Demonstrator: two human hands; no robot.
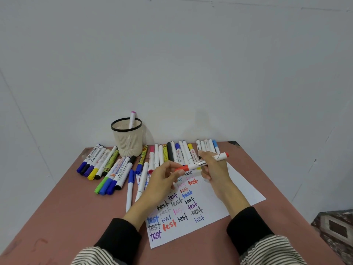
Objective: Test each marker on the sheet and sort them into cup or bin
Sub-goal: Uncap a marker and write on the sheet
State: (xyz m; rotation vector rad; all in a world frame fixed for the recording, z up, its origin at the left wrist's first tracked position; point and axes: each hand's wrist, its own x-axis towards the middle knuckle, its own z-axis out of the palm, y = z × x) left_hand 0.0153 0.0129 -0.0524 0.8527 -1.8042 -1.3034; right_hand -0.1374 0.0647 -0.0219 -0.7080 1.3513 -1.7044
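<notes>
Lower centre, we see the sheet (pixel 191 217) crowded with test words. Above it, left hand (pixel 164 180) pinches the cap and right hand (pixel 214 167) grips the red marker (pixel 206 162). Beyond, many markers (pixel 172 153) remain (cup (pixel 127 138), upper centre, holds one).

L hand (pixel 164 178) pinching, R hand (pixel 214 167) gripping, both raised.

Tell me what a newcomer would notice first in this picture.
Probably the two hands above the middle of the sheet: the right hand holds a white marker with orange ends, and the left hand pinches its cap end. Next, many coloured "test" words fill the sheet.
</notes>
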